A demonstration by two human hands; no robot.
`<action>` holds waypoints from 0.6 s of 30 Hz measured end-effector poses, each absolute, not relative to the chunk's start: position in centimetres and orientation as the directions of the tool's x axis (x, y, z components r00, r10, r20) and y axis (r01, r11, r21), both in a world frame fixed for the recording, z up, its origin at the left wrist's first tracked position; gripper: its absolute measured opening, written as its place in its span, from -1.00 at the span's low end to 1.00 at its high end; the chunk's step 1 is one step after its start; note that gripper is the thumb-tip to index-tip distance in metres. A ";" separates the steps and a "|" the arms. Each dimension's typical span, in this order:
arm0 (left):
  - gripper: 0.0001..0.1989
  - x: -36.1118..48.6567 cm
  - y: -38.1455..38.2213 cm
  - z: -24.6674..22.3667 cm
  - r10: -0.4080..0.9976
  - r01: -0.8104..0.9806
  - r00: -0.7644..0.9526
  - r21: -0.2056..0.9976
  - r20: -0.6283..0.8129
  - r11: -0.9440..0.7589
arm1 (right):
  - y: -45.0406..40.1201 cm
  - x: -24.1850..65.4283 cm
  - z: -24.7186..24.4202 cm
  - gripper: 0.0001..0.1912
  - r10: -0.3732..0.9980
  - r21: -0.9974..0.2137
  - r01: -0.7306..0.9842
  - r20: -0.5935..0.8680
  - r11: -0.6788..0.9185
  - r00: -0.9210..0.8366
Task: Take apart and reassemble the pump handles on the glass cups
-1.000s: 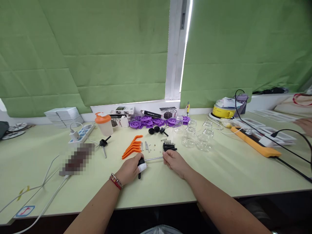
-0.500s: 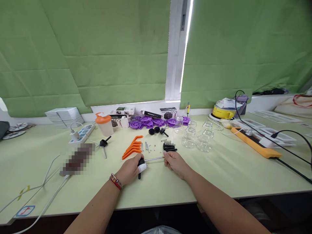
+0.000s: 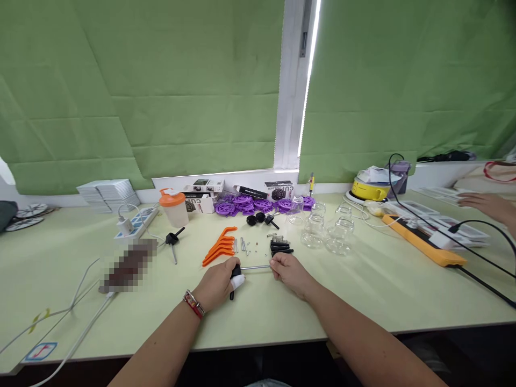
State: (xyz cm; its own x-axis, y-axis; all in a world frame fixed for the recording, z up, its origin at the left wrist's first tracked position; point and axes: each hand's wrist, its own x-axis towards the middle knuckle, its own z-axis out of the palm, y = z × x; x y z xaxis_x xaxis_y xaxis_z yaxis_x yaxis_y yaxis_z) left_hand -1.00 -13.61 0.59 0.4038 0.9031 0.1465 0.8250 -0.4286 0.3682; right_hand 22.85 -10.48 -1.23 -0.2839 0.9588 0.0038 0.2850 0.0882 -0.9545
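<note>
Left hand (image 3: 220, 280) closes round the black part (image 3: 236, 272), right hand (image 3: 291, 273) pinches the far end of its metal rod (image 3: 255, 267): two-point hold, probably for steadiness. Rod spans between them over the counter (image 3: 262, 320). Orange handles (image 3: 221, 249) and springs (image 3: 278, 238) lie just beyond, likely grouped to stay sorted.

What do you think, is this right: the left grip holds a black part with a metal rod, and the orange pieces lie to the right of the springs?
Not quite: in the head view, the orange pieces lie to the left of the springs. The left grip does hold a black part with a metal rod.
</note>
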 end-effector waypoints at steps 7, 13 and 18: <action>-0.70 0.0 -13.7 2.0 0.964 0.900 0.158 0.370 0.214 -0.230 | -14.3 20.2 1.0 -0.68 0.896 -0.733 0.529 0.265 0.428 -0.357; -0.74 1.9 -13.3 3.6 0.959 0.909 0.085 0.373 0.271 -0.186 | -13.7 16.8 2.7 -0.82 0.847 -0.537 0.670 0.184 0.512 -0.499; -0.58 -1.8 -10.1 5.3 0.929 0.936 0.058 0.305 0.366 -0.178 | -6.3 18.2 4.3 -0.77 0.911 -0.426 0.810 0.276 0.403 -0.308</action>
State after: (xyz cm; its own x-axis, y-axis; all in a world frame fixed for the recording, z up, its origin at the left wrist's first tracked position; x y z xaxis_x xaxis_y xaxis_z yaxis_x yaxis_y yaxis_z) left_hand -1.77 -10.14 5.29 0.0576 0.9289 0.3657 0.9355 -0.1782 0.3051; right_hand 18.17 -6.29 4.28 -0.3076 0.9106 0.2761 0.8103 0.4028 -0.4256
